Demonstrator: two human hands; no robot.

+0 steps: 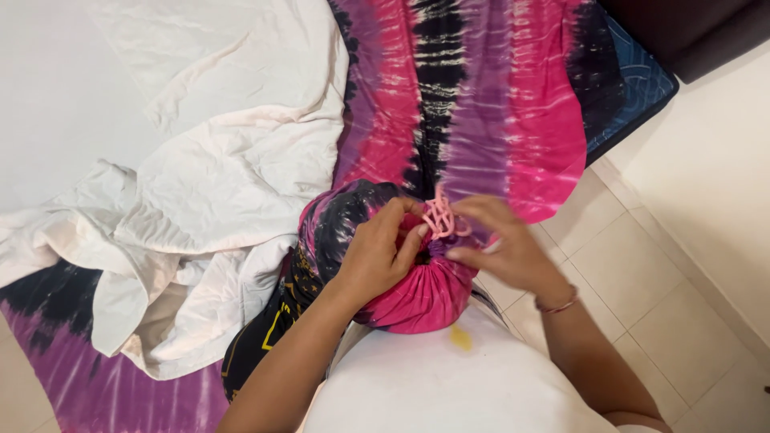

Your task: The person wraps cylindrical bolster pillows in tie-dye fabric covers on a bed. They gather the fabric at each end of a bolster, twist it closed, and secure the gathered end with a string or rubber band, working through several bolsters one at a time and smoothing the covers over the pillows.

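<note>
A pink, purple and black tie-dye cloth point(473, 96) lies spread over the mattress, and its near end is gathered into a round bundle point(417, 297) against my body. My left hand point(377, 252) pinches the gathered neck of the bundle from the left. My right hand point(501, 240) holds a pink rubber band point(439, 218) looped around the fingers, right at the neck. A thin bangle sits on my right wrist.
A crumpled white sheet point(208, 184) covers the left part of the mattress. The blue mattress corner point(642, 88) shows at top right beside a dark piece of furniture point(690, 28). Beige floor tiles point(642, 273) lie to the right. A black printed cloth point(265, 337) sits under the bundle.
</note>
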